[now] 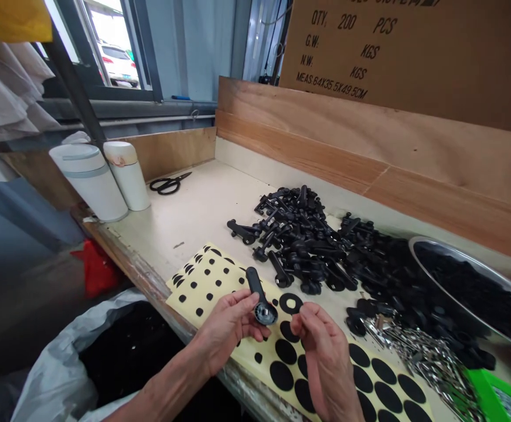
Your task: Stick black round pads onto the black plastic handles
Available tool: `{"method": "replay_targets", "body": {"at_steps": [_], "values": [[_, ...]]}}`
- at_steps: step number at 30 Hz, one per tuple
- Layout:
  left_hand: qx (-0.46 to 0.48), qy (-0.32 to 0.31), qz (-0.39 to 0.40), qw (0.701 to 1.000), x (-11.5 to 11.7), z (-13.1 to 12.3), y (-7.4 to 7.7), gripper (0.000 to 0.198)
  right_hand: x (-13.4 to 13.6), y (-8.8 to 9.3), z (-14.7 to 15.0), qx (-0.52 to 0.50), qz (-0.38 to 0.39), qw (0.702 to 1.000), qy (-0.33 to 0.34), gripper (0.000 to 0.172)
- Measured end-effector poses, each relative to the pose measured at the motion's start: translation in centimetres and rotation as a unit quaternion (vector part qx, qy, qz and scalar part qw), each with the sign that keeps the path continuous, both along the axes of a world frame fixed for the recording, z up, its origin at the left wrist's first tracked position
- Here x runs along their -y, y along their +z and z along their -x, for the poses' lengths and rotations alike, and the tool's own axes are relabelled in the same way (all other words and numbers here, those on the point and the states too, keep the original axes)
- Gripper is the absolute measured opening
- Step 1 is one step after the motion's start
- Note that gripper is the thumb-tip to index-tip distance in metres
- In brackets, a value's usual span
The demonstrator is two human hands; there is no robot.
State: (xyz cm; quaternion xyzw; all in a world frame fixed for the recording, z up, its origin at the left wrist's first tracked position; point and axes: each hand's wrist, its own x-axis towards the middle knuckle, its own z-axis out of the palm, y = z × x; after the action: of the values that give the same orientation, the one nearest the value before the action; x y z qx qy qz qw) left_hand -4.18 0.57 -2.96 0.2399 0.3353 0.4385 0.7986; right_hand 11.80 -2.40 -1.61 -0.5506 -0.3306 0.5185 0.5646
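Between the thumb and fingers of my left hand (233, 319) is a black plastic part (258, 290), its round hollow end facing up. Just to the right, my right hand (323, 351) pinches at the edge of a black ring (290, 303); whether the ring is off the sheet I cannot tell. Both hands are over yellow sheets (255, 340) bearing black round stickers, small at the left and larger at the right. Behind the hands lies a big pile of similar black parts (302, 240).
Small metal pieces (426, 351) lie at the right beside a green tray (486, 387) and a metal bowl (479, 269) of black parts. Scissors (170, 184) and two white bottles (126, 176) stand or lie at the back left. A lined bag (62, 363) hangs below the table edge.
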Motion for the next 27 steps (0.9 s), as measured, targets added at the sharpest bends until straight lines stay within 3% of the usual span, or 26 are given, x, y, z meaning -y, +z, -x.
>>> {"method": "replay_targets", "body": {"at_steps": [5,14,27], "values": [[-0.001,0.003,-0.007,1.0,-0.1,-0.3,0.2,0.028,0.5,-0.5,0.4,-0.015,0.049,0.997,0.056,0.033],[-0.019,0.022,0.004,1.0,0.0,-0.7,0.9,0.025,0.7,-1.4,1.1,0.001,0.081,0.995,0.059,0.034],[-0.016,0.024,-0.009,1.0,0.0,-0.7,0.8,0.029,0.4,-1.5,1.4,0.016,0.095,0.995,0.036,0.035]]}}
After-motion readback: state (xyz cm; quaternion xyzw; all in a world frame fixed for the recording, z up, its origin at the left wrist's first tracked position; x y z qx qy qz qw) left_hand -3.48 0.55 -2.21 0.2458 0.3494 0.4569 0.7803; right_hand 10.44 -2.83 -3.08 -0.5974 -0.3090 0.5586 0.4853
